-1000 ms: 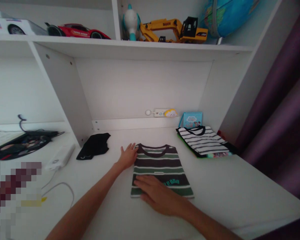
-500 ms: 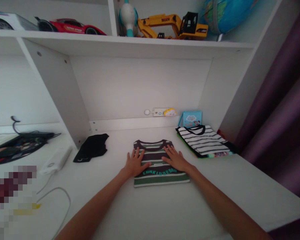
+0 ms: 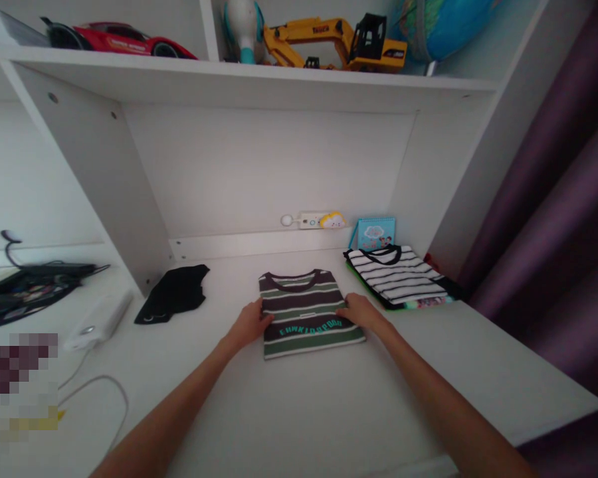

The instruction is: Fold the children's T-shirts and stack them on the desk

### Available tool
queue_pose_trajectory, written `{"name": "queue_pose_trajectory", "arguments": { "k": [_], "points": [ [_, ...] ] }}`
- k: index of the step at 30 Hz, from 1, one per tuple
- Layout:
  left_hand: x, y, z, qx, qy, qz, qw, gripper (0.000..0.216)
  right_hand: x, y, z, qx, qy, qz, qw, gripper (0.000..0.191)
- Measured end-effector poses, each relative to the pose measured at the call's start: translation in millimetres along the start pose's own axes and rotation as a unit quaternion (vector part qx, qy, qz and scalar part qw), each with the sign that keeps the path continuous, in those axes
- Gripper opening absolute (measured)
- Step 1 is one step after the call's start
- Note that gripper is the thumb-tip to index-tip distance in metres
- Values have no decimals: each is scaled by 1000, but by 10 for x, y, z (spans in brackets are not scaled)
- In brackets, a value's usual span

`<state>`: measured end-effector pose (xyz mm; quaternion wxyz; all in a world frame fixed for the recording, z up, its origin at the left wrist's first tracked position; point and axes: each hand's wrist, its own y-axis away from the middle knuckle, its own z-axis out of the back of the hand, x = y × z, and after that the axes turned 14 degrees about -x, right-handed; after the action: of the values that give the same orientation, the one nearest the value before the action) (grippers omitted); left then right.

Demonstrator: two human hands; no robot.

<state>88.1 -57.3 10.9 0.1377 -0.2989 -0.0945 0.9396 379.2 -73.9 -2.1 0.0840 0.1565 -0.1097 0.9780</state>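
A folded T-shirt (image 3: 306, 302) with green, dark brown and white stripes lies on the white desk, collar toward the back wall, turquoise lettering across its front. My left hand (image 3: 252, 322) grips its left edge, thumb on top and fingers at the side, partly hidden. On the opposite edge my right hand (image 3: 361, 312) holds the same shirt, its thumb over the fabric and the other fingers curled out of sight. To the right sits a stack of folded clothes topped by a black-and-white striped shirt (image 3: 401, 275). A black folded garment (image 3: 174, 293) lies to the left.
Behind the stack stands a small blue desk calendar (image 3: 376, 232). A power strip (image 3: 311, 220) is on the back wall. A white device (image 3: 99, 322) with a cable is at left. Overhead, a shelf (image 3: 259, 73) carries a red toy car, a yellow toy excavator (image 3: 339, 43) and a globe.
Both hands have moved from lying flat on the shirt to its left and right edges and closed there. The shirt is turned slightly, and the camera view has shifted a little.
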Motion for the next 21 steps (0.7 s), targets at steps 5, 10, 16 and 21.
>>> {"name": "queue_pose_trajectory", "arguments": {
  "k": [5, 10, 16, 21],
  "points": [
    [-25, -62, -123, 13, 245, 165, 955, 28, 5, -85, -47, 9, -58, -45, 997, 34],
    [-89, -88, -96, 73, 370, 276, 884, 28, 4, -135, -65, 1, -119, -59, 991, 22],
    [-273, -89, -50, 115, 546, 278, 782, 45, 45, -159, -70, -58, -144, -35, 987, 22],
    [-741, -372, 11, 105, 609, 203, 759, 59, -166, -416, 454, -125, -168, 27, 977, 23]
  ]
}}
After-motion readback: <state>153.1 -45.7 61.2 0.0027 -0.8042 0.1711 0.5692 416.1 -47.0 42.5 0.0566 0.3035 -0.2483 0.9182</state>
